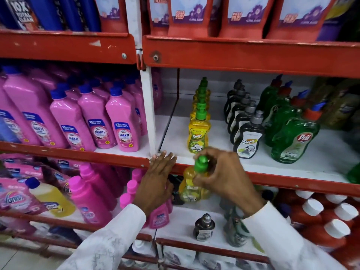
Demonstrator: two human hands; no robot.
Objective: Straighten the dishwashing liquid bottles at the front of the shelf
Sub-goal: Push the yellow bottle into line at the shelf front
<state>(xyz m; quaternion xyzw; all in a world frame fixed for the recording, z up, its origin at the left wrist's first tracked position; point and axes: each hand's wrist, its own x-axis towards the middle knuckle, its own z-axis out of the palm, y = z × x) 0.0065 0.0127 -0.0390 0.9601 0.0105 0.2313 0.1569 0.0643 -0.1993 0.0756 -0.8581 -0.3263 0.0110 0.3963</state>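
Note:
My right hand (224,174) grips a yellow dishwashing bottle (191,187) by its green cap, holding it in the air just below the red front edge of the middle shelf (272,177). My left hand (157,176) is open, fingers spread flat against that edge beside the white upright. On the shelf stand a row of yellow bottles (198,133) with green caps, a row of dark bottles (247,141) with grey caps, and a row of green bottles (294,139) with red caps. The rows run back into the shelf.
Pink bottles (122,125) with blue caps fill the bay to the left. Below are pink bottles (91,199), a small dark bottle (203,228) and red bottles (331,227) with white caps. Red pouches (247,16) stand on the shelf above.

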